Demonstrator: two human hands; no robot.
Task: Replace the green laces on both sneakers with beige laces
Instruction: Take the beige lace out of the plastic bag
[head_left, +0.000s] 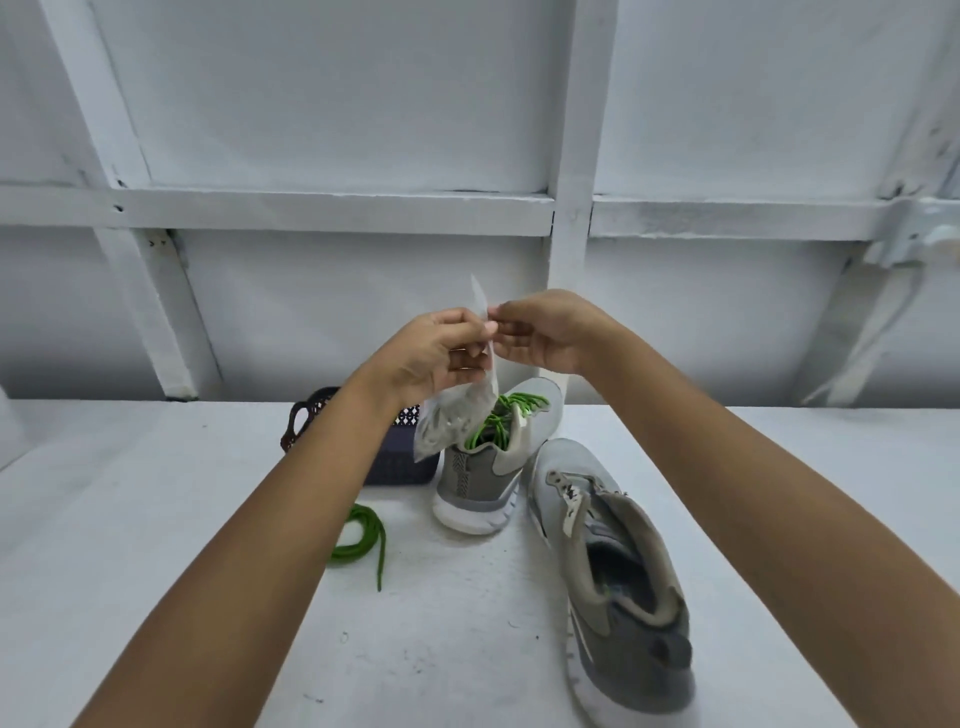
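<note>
A small clear plastic packet (452, 426) holding pale coiled laces, blurred through the film, is hanging in the air above the far middle of the table. The left hand (441, 353) is pinching its upper edge between thumb and curled fingers, and the right hand (540, 338) is pinching the same edge from the right, so the fingertips are nearly meeting.

Just behind and below the packet, a grey mesh sneaker with a white sole (475, 483) is standing heel toward the viewer, with bright green laces (511, 405) threaded in it. Just beside it, nearer and to the right, a second grey sneaker (623, 597) is lying with bare eyelets. A loose green lace (363, 535) is curling on the surface to the left. A dark perforated plastic basket (402, 462) is sitting at the far left, partly hidden by the left forearm.

Everything is resting on a white, lightly speckled table (156, 519). A white panelled wall (337, 104) crossed by white battens (311, 208) is rising behind.
</note>
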